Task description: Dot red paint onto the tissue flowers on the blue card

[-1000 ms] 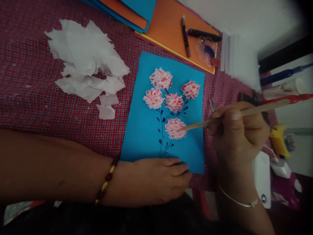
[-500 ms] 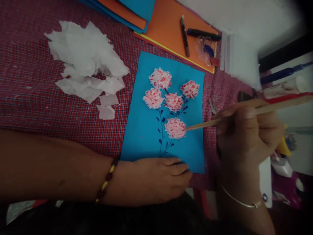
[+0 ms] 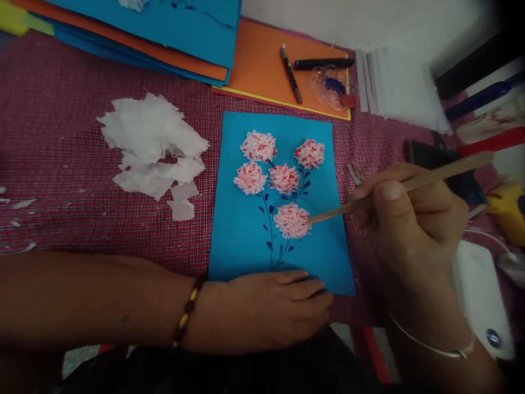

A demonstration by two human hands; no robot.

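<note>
A blue sheet of paper (image 3: 241, 235) carries several fluffy white flowers flecked with red, above drawn dark-blue stems and leaves. My left hand (image 3: 270, 309) lies flat across its lower edge, fingers stretched out and holding nothing. In my right hand (image 3: 414, 230) is a thin, tapering wooden stick (image 3: 438, 174), pinched between thumb and fingers like a pen. Its tip touches the right part of the lowest flower (image 3: 292, 220). Whether the tip has bristles or paint on it I cannot make out.
Torn white paper pieces (image 3: 143, 131) lie left on the checked cloth (image 3: 74, 180). Behind are stacked blue and orange sheets (image 3: 180, 38), a marker (image 3: 324, 63), a brown pen (image 3: 291, 74) and white paper strips (image 3: 402, 82). A white phone-like object (image 3: 484, 295) lies to the right.
The stick's tip has moved from the lowest flower's right edge slightly inward onto it. The camera view has shifted, showing more of the stacked sheets. My left hand stays on the sheet.
</note>
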